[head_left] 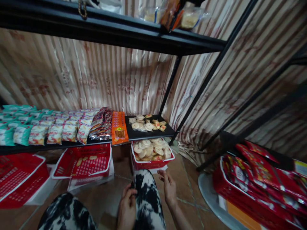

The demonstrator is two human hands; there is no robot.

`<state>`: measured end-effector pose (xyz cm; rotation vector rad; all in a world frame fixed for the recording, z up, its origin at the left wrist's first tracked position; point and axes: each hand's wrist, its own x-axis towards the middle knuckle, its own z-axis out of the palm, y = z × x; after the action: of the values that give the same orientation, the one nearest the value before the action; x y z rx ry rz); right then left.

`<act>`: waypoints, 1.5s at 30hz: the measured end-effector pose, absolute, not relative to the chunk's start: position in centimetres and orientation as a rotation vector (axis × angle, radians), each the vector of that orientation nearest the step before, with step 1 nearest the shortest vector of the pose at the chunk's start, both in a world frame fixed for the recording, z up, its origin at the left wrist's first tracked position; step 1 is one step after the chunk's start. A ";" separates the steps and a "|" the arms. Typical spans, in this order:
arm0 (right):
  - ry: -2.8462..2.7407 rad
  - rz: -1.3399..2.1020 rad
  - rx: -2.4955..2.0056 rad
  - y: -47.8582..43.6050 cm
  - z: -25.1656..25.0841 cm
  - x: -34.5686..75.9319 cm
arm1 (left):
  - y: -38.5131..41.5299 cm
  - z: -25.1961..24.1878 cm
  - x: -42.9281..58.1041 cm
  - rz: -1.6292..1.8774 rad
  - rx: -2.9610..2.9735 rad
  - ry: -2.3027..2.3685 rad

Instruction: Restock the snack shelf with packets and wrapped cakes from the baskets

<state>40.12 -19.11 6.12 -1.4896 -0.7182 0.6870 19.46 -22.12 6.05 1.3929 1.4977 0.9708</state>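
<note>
As the right hand [168,189] hangs loose, fingers parted and empty, and the left hand [127,206] curls, its grip unclear to me, pale rounds [155,147] in the red basket [153,164] below the lower shelf's [166,132] front edge probably need gentle pinching.

legible text: none | orange packet [120,127]: print blurred | white packets [69,131]: lettering unreadable
</note>
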 end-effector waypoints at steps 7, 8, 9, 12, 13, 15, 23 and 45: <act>-0.551 0.553 -1.546 -24.7 4.7 47.6 | -23.4 7.8 25.0 0.922 1.484 1.395; -0.537 0.530 -1.552 -25.2 5.0 48.2 | -23.5 8.2 25.6 0.915 1.488 1.381; -0.527 0.511 -1.555 -25.4 5.4 48.7 | -23.6 8.6 26.1 0.909 1.494 1.364; -0.519 0.474 -1.532 -25.1 6.7 49.6 | -23.8 9.5 27.0 0.917 1.508 1.321; -0.528 0.474 -1.515 -24.6 7.1 49.7 | -23.8 9.7 27.2 0.932 1.504 1.319; -0.563 0.490 -1.476 -23.3 7.9 49.8 | -23.6 10.1 27.2 0.974 1.478 1.334; -0.804 0.597 -1.413 -17.1 10.3 47.5 | -22.1 9.6 27.6 1.127 1.391 1.371; -1.071 0.805 -1.470 -13.7 9.1 49.4 | -14.1 6.4 33.7 0.916 1.085 1.384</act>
<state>49.39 -13.67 9.09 -1.4703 -1.0708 0.8049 33.67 -14.11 6.43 1.0852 1.3837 0.9155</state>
